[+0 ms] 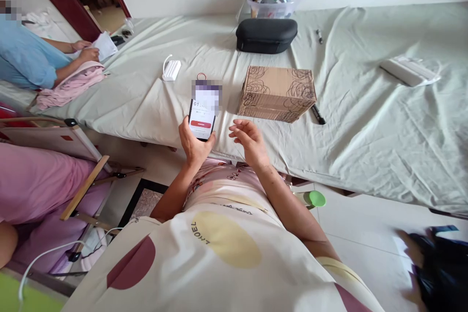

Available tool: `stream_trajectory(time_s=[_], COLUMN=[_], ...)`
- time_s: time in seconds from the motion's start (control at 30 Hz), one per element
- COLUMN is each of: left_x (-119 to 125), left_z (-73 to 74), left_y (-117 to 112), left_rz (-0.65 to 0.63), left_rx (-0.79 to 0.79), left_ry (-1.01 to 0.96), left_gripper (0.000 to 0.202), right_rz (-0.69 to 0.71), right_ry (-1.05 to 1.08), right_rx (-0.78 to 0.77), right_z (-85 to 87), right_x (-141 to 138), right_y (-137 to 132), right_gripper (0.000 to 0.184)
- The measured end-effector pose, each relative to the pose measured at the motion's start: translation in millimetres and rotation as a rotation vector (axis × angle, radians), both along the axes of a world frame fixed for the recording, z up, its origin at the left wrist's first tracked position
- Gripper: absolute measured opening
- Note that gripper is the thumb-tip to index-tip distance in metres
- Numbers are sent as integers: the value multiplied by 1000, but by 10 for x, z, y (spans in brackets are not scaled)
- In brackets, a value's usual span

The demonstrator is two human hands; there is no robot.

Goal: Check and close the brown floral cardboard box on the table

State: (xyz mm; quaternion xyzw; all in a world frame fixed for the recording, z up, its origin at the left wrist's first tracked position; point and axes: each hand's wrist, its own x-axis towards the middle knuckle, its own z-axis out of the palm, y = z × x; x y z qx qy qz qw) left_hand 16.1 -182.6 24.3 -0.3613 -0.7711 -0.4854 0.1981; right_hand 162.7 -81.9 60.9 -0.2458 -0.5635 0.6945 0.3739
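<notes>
My left hand [195,145] is wrapped round the lower part of a smartphone [202,124], fingers and thumb at its sides. The phone's lit screen faces me and shows a red button; part of the screen is blurred out. A ring [201,76] shows at its top edge. To the right of the phone, my right hand [250,142] hovers over the bed's edge, touching nothing. Its fingers are loosely bent and apart, with nothing in them. Just beyond it, a cardboard box [280,85] with dark swirl drawings lies on the pale green sheet [358,122].
A black case [266,35] lies behind the box, before a plastic tub [272,9]. A black marker [319,114] rests beside the box. White items [171,70] lie left and right. At far left sits another person [31,51] holding paper [104,46]. A folding frame [86,187] stands below.
</notes>
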Motion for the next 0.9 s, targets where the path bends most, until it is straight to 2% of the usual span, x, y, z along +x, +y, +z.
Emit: stream_trajectory(time_s=[0.1, 0.27, 0.4, 0.53, 0.7, 0.9], left_x=[-94, -239, -321, -377, -477, -584], left_z=[22, 56, 78, 85, 90, 79], left_y=[70, 163, 213, 256, 319, 353], left_rz=[21, 29, 40, 37, 34, 49], left_rx=[8, 8, -17, -24, -59, -108], left_ry=[19, -3, -18, -20, -27, -19], left_gripper=[94, 94, 93, 92, 91, 90], right_rz=[-145, -574, -854, -1077, -1149, -1136], right_ry=[27, 80, 65, 9, -60, -159], right_rx=[92, 283, 332, 352, 326, 319], right_z=[16, 18, 61, 62, -110, -210], right_x=[115, 371, 638, 890, 1078, 1094], right_y=[134, 488, 829, 1179, 1488, 1494], right_gripper=[31, 26, 17, 25, 34, 35])
